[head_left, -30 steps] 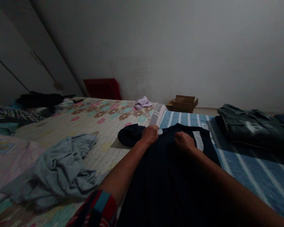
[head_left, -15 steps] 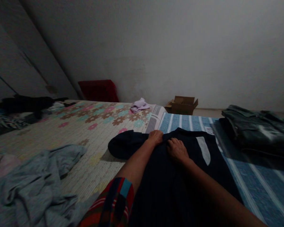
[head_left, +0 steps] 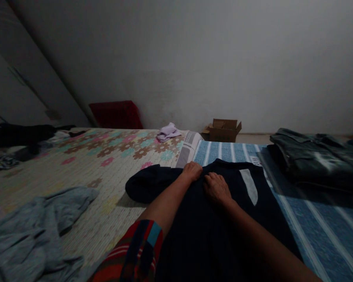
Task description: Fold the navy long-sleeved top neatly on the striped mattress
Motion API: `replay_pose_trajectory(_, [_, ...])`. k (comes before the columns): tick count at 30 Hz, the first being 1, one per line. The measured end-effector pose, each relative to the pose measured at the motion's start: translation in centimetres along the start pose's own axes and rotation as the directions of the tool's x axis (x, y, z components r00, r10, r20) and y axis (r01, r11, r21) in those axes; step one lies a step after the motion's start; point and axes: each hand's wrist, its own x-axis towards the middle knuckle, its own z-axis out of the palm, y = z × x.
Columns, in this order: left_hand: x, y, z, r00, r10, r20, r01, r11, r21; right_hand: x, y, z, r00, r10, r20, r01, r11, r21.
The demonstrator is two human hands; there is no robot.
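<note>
A dark navy long-sleeved top [head_left: 191,239] lies spread in front of me, with a pale grey patch [head_left: 248,186] near its collar. One sleeve [head_left: 147,183] juts out to the left, bunched at its end. My left hand [head_left: 192,171] is closed on the cloth at the shoulder, where that sleeve joins. Just to its right, my right hand [head_left: 217,188] grips the top's upper part with bent fingers, below the neckline. Both sets of fingertips are partly hidden in the dark fabric.
A crumpled grey garment [head_left: 44,231] lies at the left on the flowered mat [head_left: 111,188]. Folded dark jeans-like clothes [head_left: 314,156] sit on the blue striped cloth [head_left: 320,231]. Further back are a lilac cloth [head_left: 168,132], a cardboard box [head_left: 223,131] and a red object [head_left: 117,114].
The view has turned slightly right, so the surroundings sit further left. Both hands stay at nearly the same places on the navy top.
</note>
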Motion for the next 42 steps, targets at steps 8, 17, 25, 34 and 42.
replay_pose_trajectory(8, [0.4,-1.1,-0.5,0.999,0.036,0.035,-0.035,0.999,-0.030,0.0,0.0,-0.3,1.000,0.007,0.003,-0.007,1.000,0.013])
replay_pose_trajectory(17, [1.0,-0.4,0.2,1.000,0.008,0.022,-0.007,0.999,-0.047,0.1,0.1,-0.3,1.000,-0.004,-0.004,0.004,1.000,0.025])
replay_pose_trajectory(25, [1.9,-2.3,-0.3,1.000,-0.006,0.019,0.006,0.999,-0.041,0.2,0.2,-0.3,1.000,0.015,0.003,-0.015,0.999,0.040])
replay_pose_trajectory(34, [3.4,-4.0,-0.1,0.997,-0.077,-0.001,0.077,0.992,-0.098,0.2,0.1,-0.3,1.000,0.023,-0.007,-0.022,0.999,0.046])
replay_pose_trajectory(42, [2.6,-3.6,1.2,0.990,-0.090,-0.108,0.074,0.987,-0.142,0.3,0.2,-0.3,1.000,0.032,0.000,-0.032,0.998,0.056])
